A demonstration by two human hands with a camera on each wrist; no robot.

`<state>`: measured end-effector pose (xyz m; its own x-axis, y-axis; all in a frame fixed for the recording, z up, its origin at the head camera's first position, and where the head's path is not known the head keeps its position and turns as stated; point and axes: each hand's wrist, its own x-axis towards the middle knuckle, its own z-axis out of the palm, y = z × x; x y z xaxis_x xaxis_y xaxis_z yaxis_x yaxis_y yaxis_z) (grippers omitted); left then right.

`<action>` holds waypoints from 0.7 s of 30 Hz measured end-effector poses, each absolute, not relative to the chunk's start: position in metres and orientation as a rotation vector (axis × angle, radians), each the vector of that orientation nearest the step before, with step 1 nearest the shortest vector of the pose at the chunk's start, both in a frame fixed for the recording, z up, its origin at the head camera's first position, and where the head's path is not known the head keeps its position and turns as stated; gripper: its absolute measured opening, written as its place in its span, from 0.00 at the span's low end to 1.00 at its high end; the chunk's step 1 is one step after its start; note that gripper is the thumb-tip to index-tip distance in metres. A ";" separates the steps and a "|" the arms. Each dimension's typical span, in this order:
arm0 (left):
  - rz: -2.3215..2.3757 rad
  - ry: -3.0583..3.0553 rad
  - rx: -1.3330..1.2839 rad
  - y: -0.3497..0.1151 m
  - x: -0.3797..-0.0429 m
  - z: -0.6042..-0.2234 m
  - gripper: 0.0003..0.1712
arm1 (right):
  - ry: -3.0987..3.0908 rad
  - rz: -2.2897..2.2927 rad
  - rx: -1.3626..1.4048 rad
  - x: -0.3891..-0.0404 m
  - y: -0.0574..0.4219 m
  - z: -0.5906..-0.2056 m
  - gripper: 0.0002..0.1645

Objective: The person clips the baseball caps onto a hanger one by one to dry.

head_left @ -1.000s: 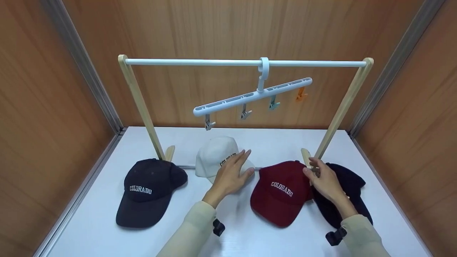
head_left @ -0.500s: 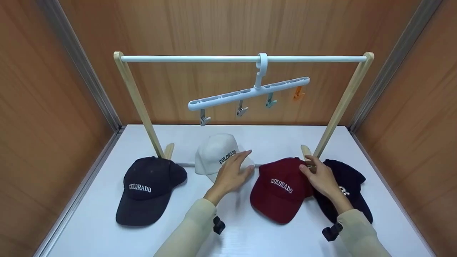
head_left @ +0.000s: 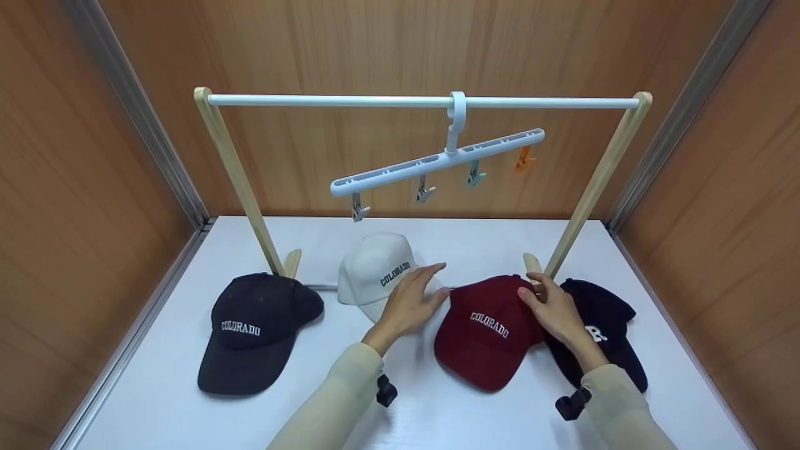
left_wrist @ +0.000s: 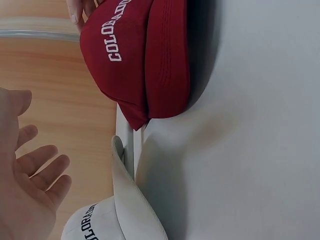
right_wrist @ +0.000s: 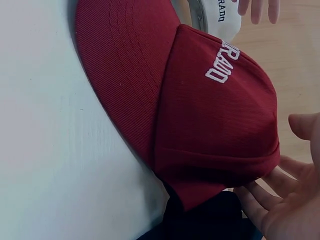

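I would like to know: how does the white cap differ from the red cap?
The white cap is lettered in black, the red cap in white. The white cap is farther back from the person than the red cap. Both caps read COLORADO.

Along a table [head_left: 450,425], from left to right, a first cap [head_left: 250,337], second cap [head_left: 374,265], third cap [head_left: 484,344] and fourth cap [head_left: 597,303] are lying, the second sitting farthest back. The left hand [head_left: 409,303] is hovering before the second, the right hand [head_left: 555,309] touching the third's right side. Above, a hanger [head_left: 400,170] is hanging from a rack [head_left: 312,100].
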<state>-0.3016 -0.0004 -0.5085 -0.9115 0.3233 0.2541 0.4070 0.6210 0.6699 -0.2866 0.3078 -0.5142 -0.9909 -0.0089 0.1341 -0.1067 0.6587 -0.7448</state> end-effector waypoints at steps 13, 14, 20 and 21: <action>-1.260 -2.753 -0.613 0.009 -0.302 -0.513 0.30 | -2.729 1.397 -0.058 -0.290 0.304 -0.516 0.31; -1.265 -2.754 -0.614 0.009 -0.302 -0.513 0.29 | -2.726 1.405 -0.065 -0.290 0.303 -0.516 0.31; -1.289 -2.741 -0.652 0.010 -0.305 -0.515 0.28 | -2.722 1.418 -0.082 -0.291 0.302 -0.515 0.29; -1.293 -2.737 -0.664 0.011 -0.305 -0.516 0.27 | -2.722 1.413 -0.082 -0.291 0.302 -0.515 0.29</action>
